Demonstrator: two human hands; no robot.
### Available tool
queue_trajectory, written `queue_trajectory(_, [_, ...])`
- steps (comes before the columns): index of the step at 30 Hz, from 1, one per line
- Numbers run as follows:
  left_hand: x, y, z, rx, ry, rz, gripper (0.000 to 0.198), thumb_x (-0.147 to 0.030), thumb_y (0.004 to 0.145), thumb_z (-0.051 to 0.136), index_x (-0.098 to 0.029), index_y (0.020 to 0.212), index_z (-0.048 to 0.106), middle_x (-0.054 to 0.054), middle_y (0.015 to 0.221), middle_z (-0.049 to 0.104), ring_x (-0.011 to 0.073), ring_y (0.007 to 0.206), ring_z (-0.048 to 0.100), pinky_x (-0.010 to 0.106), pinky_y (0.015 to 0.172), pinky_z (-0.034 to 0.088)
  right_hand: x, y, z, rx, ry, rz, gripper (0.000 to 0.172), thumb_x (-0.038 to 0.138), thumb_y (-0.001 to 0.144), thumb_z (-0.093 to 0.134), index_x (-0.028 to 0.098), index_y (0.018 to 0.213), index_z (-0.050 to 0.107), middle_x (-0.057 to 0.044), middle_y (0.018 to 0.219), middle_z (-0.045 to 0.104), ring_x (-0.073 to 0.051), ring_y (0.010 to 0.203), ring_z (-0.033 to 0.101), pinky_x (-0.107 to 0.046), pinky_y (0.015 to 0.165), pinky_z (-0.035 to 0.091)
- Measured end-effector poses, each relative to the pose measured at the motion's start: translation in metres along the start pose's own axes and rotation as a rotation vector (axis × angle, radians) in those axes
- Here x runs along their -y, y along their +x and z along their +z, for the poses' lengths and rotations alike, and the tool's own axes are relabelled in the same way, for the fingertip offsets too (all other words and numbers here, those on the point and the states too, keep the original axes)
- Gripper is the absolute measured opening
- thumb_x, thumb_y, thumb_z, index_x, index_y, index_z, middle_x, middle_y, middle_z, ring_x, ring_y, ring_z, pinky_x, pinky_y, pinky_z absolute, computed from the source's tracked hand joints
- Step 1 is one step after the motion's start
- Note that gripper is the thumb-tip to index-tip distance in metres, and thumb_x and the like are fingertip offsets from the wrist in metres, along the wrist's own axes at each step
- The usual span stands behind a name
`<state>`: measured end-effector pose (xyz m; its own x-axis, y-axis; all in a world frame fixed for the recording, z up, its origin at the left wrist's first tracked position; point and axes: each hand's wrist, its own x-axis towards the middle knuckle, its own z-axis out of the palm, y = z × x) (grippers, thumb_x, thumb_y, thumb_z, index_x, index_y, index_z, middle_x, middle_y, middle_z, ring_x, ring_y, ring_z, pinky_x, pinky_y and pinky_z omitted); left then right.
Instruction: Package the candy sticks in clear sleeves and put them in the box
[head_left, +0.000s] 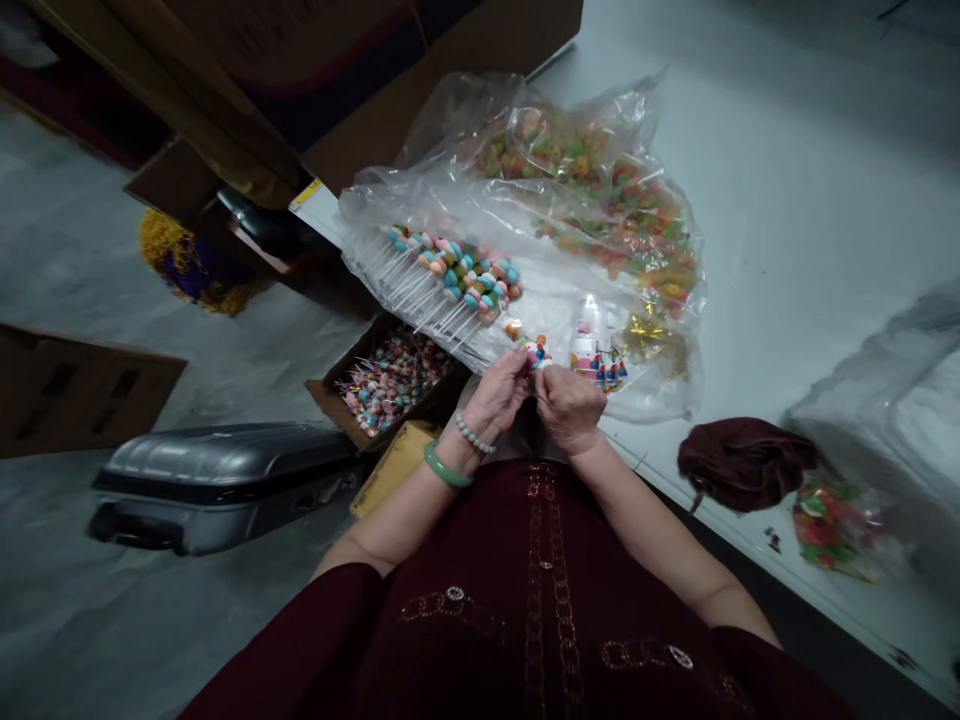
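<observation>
- The fingers (516,366) of the left hand (489,402) and the right hand (570,408) are clenched, with 1 small candy stick (534,350) pinched between them, just over a clear plastic bag (660,390).
- Directly ahead of the fingers, pastel candy skewers (454,272) are laid on the plastic, with loose gummy sweets (577,165) beyond them. That plastic looks slippery, so the whole row could be dragged out of line if it's caught by a wrist.
- A beaded bracelet (474,433) and a jade bangle (446,465) are worn on the left wrist, and the thin skewer sticks could easily be snagged by them.
- Just left of the fingers, a cardboard box (328,392) is packed with candy sticks (394,380). A dropped stick could be lost in there, or the pile could be knocked about.
- Just right of the fingers, a small bottle-shaped item (589,330) and gold ribbon (649,338) are close enough to be bumped by the right hand.
- The lower part of the small candy stick is hidden by the fingers, so the exact grip can't be made out. The bottle-shaped item is too small to identify, tbh.
</observation>
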<state>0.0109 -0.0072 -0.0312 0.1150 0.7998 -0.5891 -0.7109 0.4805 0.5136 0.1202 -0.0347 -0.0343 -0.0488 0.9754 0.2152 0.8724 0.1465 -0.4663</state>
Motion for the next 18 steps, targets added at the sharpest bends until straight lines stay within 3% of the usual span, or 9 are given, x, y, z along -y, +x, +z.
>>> queue_trajectory(5, [-0.005,-0.005,0.006,-0.009,0.020,0.027,0.017,-0.026,0.081,0.071,-0.013,0.071,0.065,0.000,0.066,0.064,0.0086,0.060,0.057,0.023,0.065,0.045,-0.004,-0.003,0.001,0.048,0.061,-0.048,0.036,0.034,0.099,0.037,0.020,0.080,0.064,-0.010,0.069,0.063,-0.019,0.068,0.053,-0.032,0.064,0.031])
queue_trajectory(8, [-0.008,-0.006,0.005,0.007,0.036,0.015,0.020,-0.028,0.084,0.068,-0.013,0.072,0.066,0.002,0.068,0.067,0.0103,0.064,0.060,0.023,0.069,0.047,0.001,-0.005,-0.002,0.035,0.244,-0.002,0.030,0.034,0.096,0.042,0.021,0.085,0.066,-0.010,0.081,0.067,-0.020,0.078,0.058,-0.031,0.070,0.038])
queue_trajectory(10, [-0.011,-0.006,0.003,0.035,0.016,-0.011,0.021,-0.030,0.087,0.065,-0.013,0.076,0.068,0.004,0.075,0.070,0.0114,0.068,0.063,0.024,0.070,0.049,0.004,-0.006,-0.006,0.016,0.470,0.088,0.024,0.035,0.093,0.047,0.022,0.093,0.067,-0.008,0.088,0.068,-0.019,0.080,0.060,-0.030,0.071,0.042])
queue_trajectory(14, [-0.013,-0.009,0.002,0.122,-0.011,-0.057,0.017,-0.028,0.088,0.064,-0.013,0.083,0.069,0.004,0.083,0.071,0.0125,0.075,0.066,0.028,0.079,0.053,0.004,-0.006,-0.010,0.029,0.879,0.373,0.021,0.035,0.088,0.053,0.023,0.100,0.064,0.002,0.068,0.061,-0.013,0.054,0.051,-0.026,0.055,0.042])
queue_trajectory(16, [-0.011,-0.012,0.006,0.118,-0.040,-0.077,0.015,-0.027,0.088,0.063,-0.014,0.084,0.068,0.003,0.083,0.071,0.0120,0.075,0.066,0.029,0.082,0.053,0.003,-0.005,-0.011,0.006,0.899,0.387,0.023,0.035,0.086,0.055,0.023,0.103,0.065,0.001,0.073,0.065,-0.013,0.054,0.051,-0.026,0.055,0.043])
queue_trajectory(18, [-0.007,-0.014,0.011,0.103,-0.066,-0.099,0.016,-0.028,0.089,0.061,-0.014,0.084,0.068,0.004,0.083,0.071,0.0130,0.078,0.067,0.030,0.087,0.052,0.002,-0.007,-0.011,-0.043,0.787,0.294,0.023,0.033,0.087,0.055,0.024,0.104,0.068,-0.003,0.090,0.071,-0.016,0.067,0.060,-0.029,0.064,0.048])
